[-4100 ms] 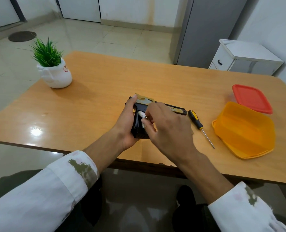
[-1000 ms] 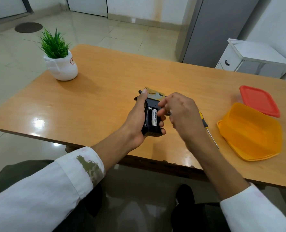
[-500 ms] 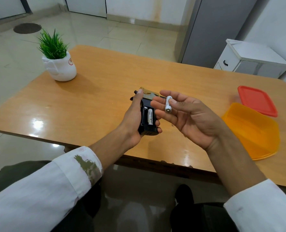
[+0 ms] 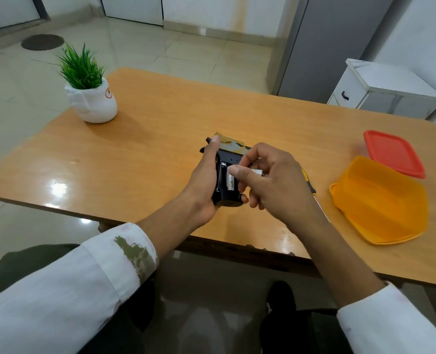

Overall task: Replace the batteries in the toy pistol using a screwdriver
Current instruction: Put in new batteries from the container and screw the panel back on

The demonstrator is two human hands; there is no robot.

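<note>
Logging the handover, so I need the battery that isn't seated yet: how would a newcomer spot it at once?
On the wooden table, near its front edge, the left hand grips the black toy pistol. Just right of its open compartment, the right hand pinches a small pale battery. Unlike the printed battery lying in the compartment, this one sits between fingertips.

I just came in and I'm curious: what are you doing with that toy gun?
The left hand holds the pistol with its battery slot open and one battery inside. The right hand pinches a second battery right at the slot. The screwdriver lies on the table, partly behind that hand.
</note>
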